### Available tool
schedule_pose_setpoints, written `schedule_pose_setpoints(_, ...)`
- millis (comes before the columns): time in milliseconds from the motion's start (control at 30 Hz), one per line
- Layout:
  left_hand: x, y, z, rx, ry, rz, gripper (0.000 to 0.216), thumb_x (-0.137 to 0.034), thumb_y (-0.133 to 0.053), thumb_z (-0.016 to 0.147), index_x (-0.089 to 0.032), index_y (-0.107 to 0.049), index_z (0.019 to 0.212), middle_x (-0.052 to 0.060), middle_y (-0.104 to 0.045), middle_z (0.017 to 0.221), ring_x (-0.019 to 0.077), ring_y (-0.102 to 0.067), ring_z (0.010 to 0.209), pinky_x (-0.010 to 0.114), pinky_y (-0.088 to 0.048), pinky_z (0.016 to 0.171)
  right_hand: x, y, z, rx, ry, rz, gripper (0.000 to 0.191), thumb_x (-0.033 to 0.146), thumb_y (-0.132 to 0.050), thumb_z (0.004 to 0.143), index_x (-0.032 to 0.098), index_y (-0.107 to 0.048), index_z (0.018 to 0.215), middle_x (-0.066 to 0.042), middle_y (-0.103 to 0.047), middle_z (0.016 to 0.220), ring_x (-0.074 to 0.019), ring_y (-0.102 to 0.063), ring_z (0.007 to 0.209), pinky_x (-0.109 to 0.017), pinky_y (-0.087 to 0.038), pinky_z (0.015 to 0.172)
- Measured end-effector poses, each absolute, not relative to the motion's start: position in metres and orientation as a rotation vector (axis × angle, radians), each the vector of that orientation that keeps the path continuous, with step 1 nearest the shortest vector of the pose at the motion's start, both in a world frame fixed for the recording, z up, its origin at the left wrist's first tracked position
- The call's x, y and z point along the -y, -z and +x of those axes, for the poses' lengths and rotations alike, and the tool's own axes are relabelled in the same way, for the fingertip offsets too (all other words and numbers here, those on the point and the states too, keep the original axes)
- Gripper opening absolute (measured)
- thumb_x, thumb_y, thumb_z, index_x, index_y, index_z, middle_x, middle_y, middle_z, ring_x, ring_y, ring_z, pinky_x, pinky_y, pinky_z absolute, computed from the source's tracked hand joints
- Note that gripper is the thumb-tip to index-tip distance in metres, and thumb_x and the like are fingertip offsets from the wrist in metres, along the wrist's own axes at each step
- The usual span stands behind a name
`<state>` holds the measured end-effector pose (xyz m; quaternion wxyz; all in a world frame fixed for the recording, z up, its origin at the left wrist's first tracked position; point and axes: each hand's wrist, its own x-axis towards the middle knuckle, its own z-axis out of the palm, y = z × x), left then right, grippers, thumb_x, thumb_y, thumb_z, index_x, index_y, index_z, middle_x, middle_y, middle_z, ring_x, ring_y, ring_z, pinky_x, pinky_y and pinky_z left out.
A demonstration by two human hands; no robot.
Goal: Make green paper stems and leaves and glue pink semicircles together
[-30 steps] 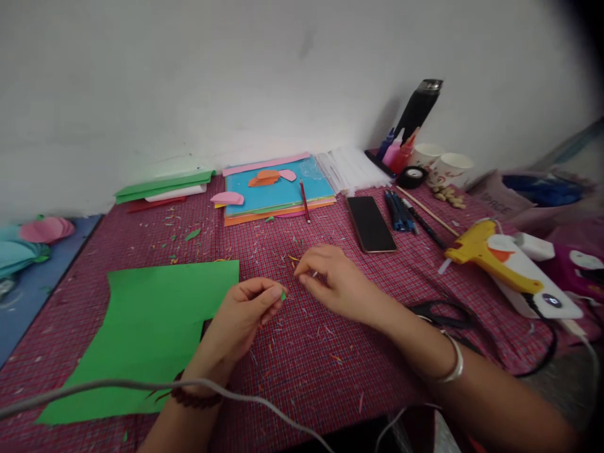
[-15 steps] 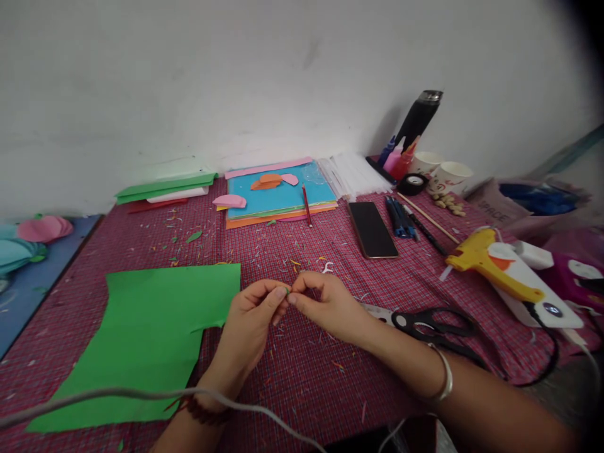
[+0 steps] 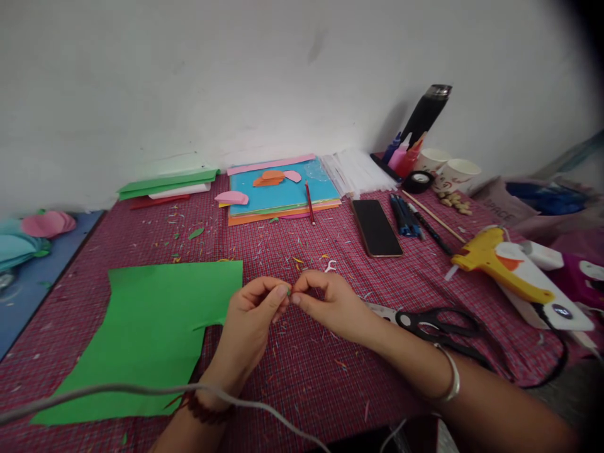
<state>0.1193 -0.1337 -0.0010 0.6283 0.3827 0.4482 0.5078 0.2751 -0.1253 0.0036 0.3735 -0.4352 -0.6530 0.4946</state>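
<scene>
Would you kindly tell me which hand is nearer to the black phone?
Right. The right hand is on the near side of the phone, slightly to its left; the left hand is farther left, by the large green sheet's right edge.

Tabletop covered in red checked cloth, littered with paper scraps. Green sheet laid toward left edge; blue-topped paper stack and white strips set along back edge; phone, scissors placed toward right edge.
</scene>
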Motion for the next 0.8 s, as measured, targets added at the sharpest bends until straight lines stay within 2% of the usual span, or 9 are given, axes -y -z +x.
schedule_pose_setpoints(167,0.134,0.006,0.12,-1.08,-1.196,0.902,0.011,-0.029,-0.071,0.075,-0.018,-0.072,0.073,-0.002,-0.062,0.062,0.0074,-0.047,0.055,0.018,-0.036,0.05,0.125,-0.004,0.273,1.621,-1.304,-1.098,0.008,0.022,-0.056,0.078,0.017,-0.059,0.072,0.001,-0.057,0.068,-0.0127,-0.052,0.067,-0.027,-0.041,0.064)
schedule_pose_setpoints(333,0.139,0.006,0.123,-1.253,-1.184,1.225,0.011,-0.028,-0.068,0.08,-0.02,-0.074,0.079,0.001,-0.068,0.074,0.0134,-0.056,0.071,0.024,-0.044,0.066,0.123,0.0,0.271,1.503,-1.371,-1.118,0.014,0.029,-0.058,0.077,0.019,-0.054,0.069,0.003,-0.052,0.064,-0.0115,-0.047,0.061,-0.025,-0.039,0.058)
schedule_pose_setpoints(500,0.138,0.007,0.123,-1.238,-1.111,1.153,0.035,-0.045,-0.051,0.089,-0.017,-0.07,0.078,0.001,-0.06,0.064,0.0121,-0.049,0.057,0.024,-0.037,0.051,0.12,0.003,0.271,1.478,-1.391,-1.157,0.014,0.024,-0.055,0.078,0.018,-0.054,0.065,0.003,-0.053,0.061,-0.0106,-0.046,0.058,-0.025,-0.038,0.057)
schedule_pose_setpoints(567,0.135,0.006,0.122,-1.163,-1.075,1.1,0.031,-0.046,-0.057,0.085,-0.017,-0.067,0.082,0.0,-0.058,0.065,0.0109,-0.047,0.055,0.023,-0.035,0.048,0.12,0.002,0.273,1.514,-1.374,-1.181,0.013,0.021,-0.055,0.077,0.018,-0.054,0.064,0.004,-0.052,0.06,-0.0104,-0.044,0.057,-0.025,-0.036,0.055)
schedule_pose_setpoints(667,0.13,0.003,0.119,-1.097,-0.966,1.108,0.025,-0.035,-0.076,0.068,-0.018,-0.06,0.077,-0.005,-0.053,0.062,0.0071,-0.04,0.05,0.02,-0.031,0.047,0.122,0.0,0.275,1.608,-1.349,-1.18,0.01,0.017,-0.056,0.074,0.018,-0.054,0.064,0.004,-0.05,0.059,-0.0103,-0.043,0.057,-0.024,-0.034,0.053)
schedule_pose_setpoints(800,0.128,-0.001,0.113,-0.966,-0.745,1.08,0.028,-0.031,-0.075,0.067,-0.018,-0.051,0.065,-0.008,-0.044,0.056,0.0051,-0.035,0.047,0.019,-0.027,0.046,0.125,-0.004,0.279,1.792,-1.352,-1.086,0.01,0.015,-0.056,0.075,0.017,-0.054,0.065,0.004,-0.052,0.063,-0.0098,-0.046,0.06,-0.024,-0.035,0.055)
